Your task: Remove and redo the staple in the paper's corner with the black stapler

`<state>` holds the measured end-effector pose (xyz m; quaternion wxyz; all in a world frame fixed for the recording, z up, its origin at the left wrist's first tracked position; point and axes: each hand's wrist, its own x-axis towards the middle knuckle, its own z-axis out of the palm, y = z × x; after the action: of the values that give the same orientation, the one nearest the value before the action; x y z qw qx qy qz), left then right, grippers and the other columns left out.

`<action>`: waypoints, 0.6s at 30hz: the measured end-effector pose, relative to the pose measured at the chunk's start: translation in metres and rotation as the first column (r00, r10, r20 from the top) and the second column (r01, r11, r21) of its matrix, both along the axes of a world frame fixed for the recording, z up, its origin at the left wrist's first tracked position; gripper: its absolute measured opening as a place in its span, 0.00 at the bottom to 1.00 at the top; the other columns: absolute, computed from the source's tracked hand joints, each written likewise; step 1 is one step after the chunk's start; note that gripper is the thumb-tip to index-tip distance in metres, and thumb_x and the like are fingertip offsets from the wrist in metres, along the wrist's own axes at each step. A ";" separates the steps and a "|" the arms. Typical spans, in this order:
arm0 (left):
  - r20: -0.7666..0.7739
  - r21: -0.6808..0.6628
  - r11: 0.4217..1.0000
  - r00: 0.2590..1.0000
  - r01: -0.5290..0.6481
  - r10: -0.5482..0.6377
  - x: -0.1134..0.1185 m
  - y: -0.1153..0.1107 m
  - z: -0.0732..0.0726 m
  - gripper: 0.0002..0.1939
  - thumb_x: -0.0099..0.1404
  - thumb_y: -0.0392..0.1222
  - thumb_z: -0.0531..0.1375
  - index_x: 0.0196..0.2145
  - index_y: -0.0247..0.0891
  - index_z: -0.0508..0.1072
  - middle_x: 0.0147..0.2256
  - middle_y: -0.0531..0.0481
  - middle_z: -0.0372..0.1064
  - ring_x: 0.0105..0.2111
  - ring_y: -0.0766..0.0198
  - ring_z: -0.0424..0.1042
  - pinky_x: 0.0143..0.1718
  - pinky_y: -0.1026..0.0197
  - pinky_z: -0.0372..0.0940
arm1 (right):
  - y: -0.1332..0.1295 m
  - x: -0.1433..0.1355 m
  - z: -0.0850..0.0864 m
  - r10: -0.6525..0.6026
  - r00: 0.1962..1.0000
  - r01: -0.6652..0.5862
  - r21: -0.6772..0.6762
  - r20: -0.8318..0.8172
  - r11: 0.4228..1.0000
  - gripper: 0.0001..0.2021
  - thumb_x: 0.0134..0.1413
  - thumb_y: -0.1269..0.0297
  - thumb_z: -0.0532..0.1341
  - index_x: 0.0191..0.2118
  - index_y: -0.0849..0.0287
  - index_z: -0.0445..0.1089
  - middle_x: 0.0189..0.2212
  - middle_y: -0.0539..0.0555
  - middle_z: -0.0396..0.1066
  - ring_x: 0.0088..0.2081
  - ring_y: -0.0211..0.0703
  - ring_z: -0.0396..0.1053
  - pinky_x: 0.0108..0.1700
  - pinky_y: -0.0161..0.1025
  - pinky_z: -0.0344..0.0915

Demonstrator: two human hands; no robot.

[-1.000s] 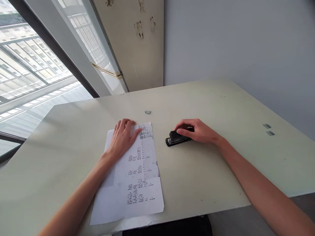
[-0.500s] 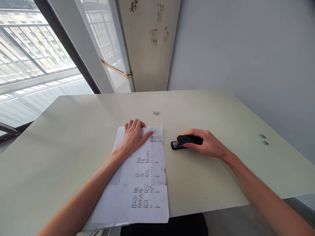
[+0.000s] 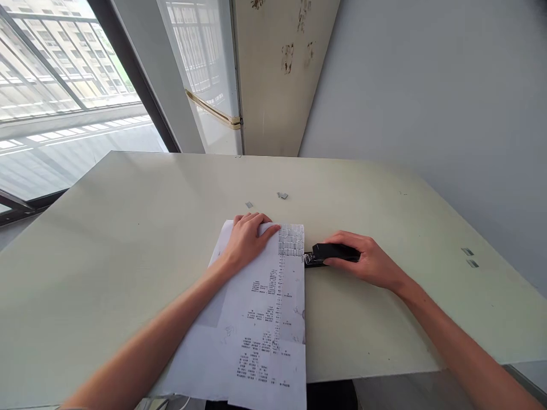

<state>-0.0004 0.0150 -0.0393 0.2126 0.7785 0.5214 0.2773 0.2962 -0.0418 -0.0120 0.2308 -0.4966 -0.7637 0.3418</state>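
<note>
A printed sheet of paper, seemingly more than one layer, lies over the near side of the table with a dense grid of marks at its top right corner. My left hand grips its far edge, fingers curled over the edge and thumb on top. My right hand is closed around a black stapler to the right of the paper. The stapler's front end meets the paper's right edge just below the grid; its base tip is hidden under the paper.
Small strips of staples lie beyond the paper, with another strip left of them. Two more strips rest near the table's right side. A fridge stands behind the pale table, beside a grey wall and a window.
The paper and my left hand have shifted right, closing the gap to the stapler. The stapler's front end now goes under the paper's right edge. The camera view has shifted slightly.
</note>
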 end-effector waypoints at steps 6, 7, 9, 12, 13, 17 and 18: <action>-0.012 -0.020 0.998 0.999 -0.052 0.051 0.010 -0.004 0.001 0.12 0.75 0.50 0.59 0.35 0.43 0.73 0.40 0.52 0.78 0.43 0.55 0.75 0.56 0.46 0.59 | -0.002 -0.002 0.001 -0.003 1.000 0.004 -0.025 0.013 1.000 0.12 0.63 0.50 0.66 0.47 0.47 0.77 0.47 0.53 0.79 0.44 0.50 0.75 0.43 0.45 0.70; -0.012 -0.020 0.998 0.998 -0.062 0.062 0.011 -0.004 0.001 0.12 0.75 0.50 0.59 0.35 0.42 0.73 0.40 0.52 0.78 0.44 0.55 0.75 0.56 0.46 0.59 | -0.003 -0.003 0.001 -0.006 1.000 0.007 -0.026 0.014 1.000 0.12 0.63 0.50 0.66 0.48 0.47 0.76 0.47 0.53 0.78 0.44 0.50 0.75 0.43 0.45 0.71; -0.005 -0.027 0.997 0.997 -0.078 0.078 0.014 -0.004 -0.001 0.12 0.75 0.49 0.59 0.34 0.42 0.73 0.40 0.52 0.78 0.44 0.55 0.75 0.56 0.46 0.59 | -0.004 -0.003 0.001 -0.014 1.000 0.014 -0.026 0.023 1.000 0.12 0.64 0.49 0.66 0.48 0.47 0.76 0.47 0.52 0.78 0.44 0.49 0.75 0.44 0.45 0.71; 0.029 -0.024 0.993 0.993 -0.114 0.115 0.016 -0.004 -0.003 0.10 0.75 0.49 0.59 0.38 0.43 0.74 0.40 0.52 0.78 0.45 0.55 0.74 0.58 0.45 0.59 | -0.005 -0.003 0.000 -0.032 0.998 0.033 -0.014 0.052 0.999 0.13 0.62 0.48 0.66 0.47 0.47 0.76 0.46 0.52 0.79 0.43 0.49 0.75 0.42 0.45 0.71; 0.046 -0.008 0.992 0.991 -0.125 0.125 0.016 -0.004 -0.003 0.09 0.75 0.49 0.60 0.40 0.43 0.74 0.42 0.51 0.77 0.47 0.54 0.73 0.58 0.45 0.59 | -0.005 -0.003 -0.001 -0.037 0.998 0.038 -0.010 0.059 0.999 0.13 0.62 0.48 0.67 0.47 0.47 0.76 0.46 0.52 0.79 0.43 0.50 0.75 0.43 0.45 0.70; 0.125 0.099 0.995 0.992 -0.021 0.008 0.005 -0.010 0.003 0.09 0.75 0.46 0.60 0.50 0.44 0.72 0.52 0.47 0.73 0.57 0.53 0.67 0.60 0.46 0.62 | -0.005 -0.003 -0.002 -0.045 0.997 0.045 -0.008 0.059 0.999 0.14 0.62 0.47 0.66 0.48 0.47 0.75 0.47 0.52 0.79 0.45 0.50 0.75 0.45 0.46 0.70; 0.130 0.113 0.992 0.989 0.061 -0.076 0.001 -0.013 0.006 0.09 0.75 0.45 0.60 0.51 0.44 0.72 0.53 0.47 0.72 0.57 0.53 0.67 0.60 0.47 0.63 | -0.005 -0.003 -0.002 -0.044 0.997 0.045 -0.007 0.061 0.999 0.14 0.62 0.47 0.66 0.48 0.48 0.75 0.47 0.52 0.79 0.45 0.50 0.75 0.46 0.46 0.70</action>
<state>0.0004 0.0019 -0.0334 0.2138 0.7860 0.4628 0.3496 0.2928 -0.0466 -0.0143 0.2131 -0.5246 -0.7576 0.3246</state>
